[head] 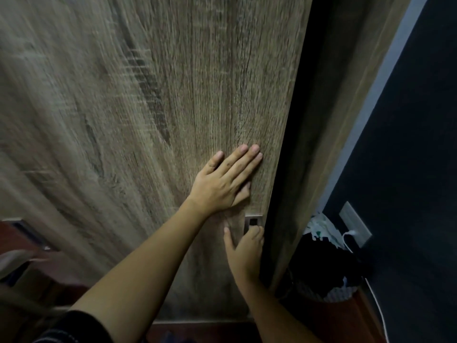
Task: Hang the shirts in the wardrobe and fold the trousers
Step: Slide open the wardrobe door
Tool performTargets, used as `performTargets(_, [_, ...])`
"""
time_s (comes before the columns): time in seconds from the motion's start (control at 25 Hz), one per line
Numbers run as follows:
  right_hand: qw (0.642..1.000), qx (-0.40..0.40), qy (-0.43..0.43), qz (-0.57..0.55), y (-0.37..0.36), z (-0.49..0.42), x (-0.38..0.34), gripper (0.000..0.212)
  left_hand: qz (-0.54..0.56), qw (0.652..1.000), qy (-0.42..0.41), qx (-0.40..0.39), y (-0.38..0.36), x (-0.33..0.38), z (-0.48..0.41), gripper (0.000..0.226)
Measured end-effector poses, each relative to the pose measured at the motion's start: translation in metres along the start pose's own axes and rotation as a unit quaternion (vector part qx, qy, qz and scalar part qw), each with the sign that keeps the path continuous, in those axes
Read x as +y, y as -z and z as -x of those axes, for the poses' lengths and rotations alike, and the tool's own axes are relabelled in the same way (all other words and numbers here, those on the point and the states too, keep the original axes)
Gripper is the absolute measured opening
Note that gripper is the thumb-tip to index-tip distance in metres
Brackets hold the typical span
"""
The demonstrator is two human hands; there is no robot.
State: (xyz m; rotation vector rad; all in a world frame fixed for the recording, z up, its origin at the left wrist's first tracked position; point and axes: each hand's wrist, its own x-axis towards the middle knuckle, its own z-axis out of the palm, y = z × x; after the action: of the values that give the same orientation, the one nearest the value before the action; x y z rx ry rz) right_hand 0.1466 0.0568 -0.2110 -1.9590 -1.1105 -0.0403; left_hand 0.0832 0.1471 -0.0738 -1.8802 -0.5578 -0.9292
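A tall wood-grain wardrobe door (pixel 153 100) fills most of the head view. My left hand (pixel 223 180) lies flat against the door, fingers spread, near its right edge. My right hand (pixel 247 251) is lower down, with its fingers hooked into the small metal recessed handle (pixel 252 222) at the door's edge. A dark narrow gap (pixel 294 144) shows between this door and the wardrobe's right side panel (pixel 346 120). No shirts or trousers show inside the gap.
A round basket (pixel 326 276) with dark clothes and a white patterned cloth stands on the floor at the right. A wall socket (pixel 354 225) with a white cable sits on the dark wall (pixel 415 169). Reddish-brown furniture (pixel 22 243) is at the left.
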Motion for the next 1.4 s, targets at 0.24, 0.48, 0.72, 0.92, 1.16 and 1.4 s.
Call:
performTargets(0.24, [1.000,0.000,-0.022,-0.011,-0.044,0.039,-0.065,0.051,-0.008,1.000,-0.008,-0.010,0.013,-0.067,0.051,0.067])
performTargets(0.48, [0.995,-0.016,-0.078,-0.067,-0.100,0.084,-0.141,0.055,-0.030,1.000,-0.007,0.007,0.026,-0.146,0.115,0.070])
performTargets(0.72, [0.994,-0.020,-0.057,-0.088,-0.148,0.132,-0.225,0.053,-0.064,0.998,-0.007,0.005,0.042,-0.230,0.182,0.072])
performTargets(0.92, [0.988,-0.017,-0.068,-0.137,-0.179,0.162,-0.281,0.053,-0.089,0.996,-0.004,-0.006,0.055,-0.287,0.224,0.071])
performTargets(1.16, [0.979,-0.055,-0.104,-0.167,-0.214,0.187,-0.323,0.051,-0.113,0.993,-0.005,-0.016,0.065,-0.335,0.260,0.070])
performTargets(1.4, [0.974,-0.072,-0.108,-0.187,-0.235,0.206,-0.355,0.052,-0.123,0.992,-0.005,-0.023,0.070,-0.369,0.286,0.071])
